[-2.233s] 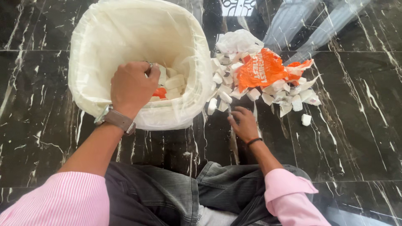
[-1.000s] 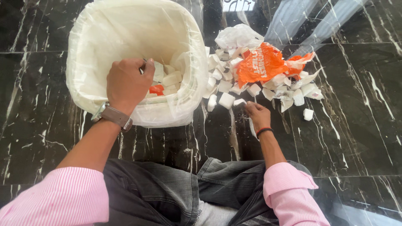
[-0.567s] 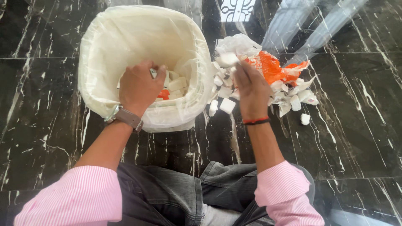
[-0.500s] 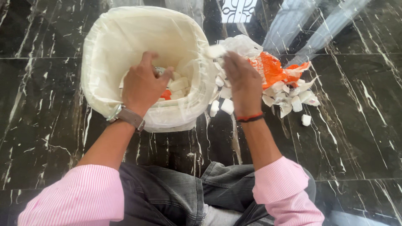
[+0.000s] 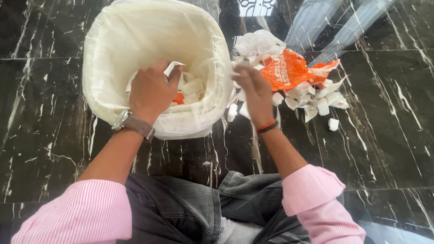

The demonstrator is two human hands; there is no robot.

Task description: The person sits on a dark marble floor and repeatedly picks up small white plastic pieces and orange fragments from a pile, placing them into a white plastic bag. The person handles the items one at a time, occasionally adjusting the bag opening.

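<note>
Swung right hand (image 5: 254,92) back from bin (image 5: 104,54) rim toward scrap pile (image 5: 312,97); grip loose, apparently empty.
Left hand (image 5: 149,92) pinching white paper (image 5: 172,68) inside bin; best released low.

A white scrap of paper (image 5: 173,68), crumpled and bent, is pinched between the left fingers (image 5: 174,77), its tip sticking up past them over the bin's opening. White foam-like blocks (image 5: 316,101) lie scattered on the black marble floor, some just under the right fingers (image 5: 239,72), most beyond them beside a crumpled orange wrapper (image 5: 287,70).
</note>
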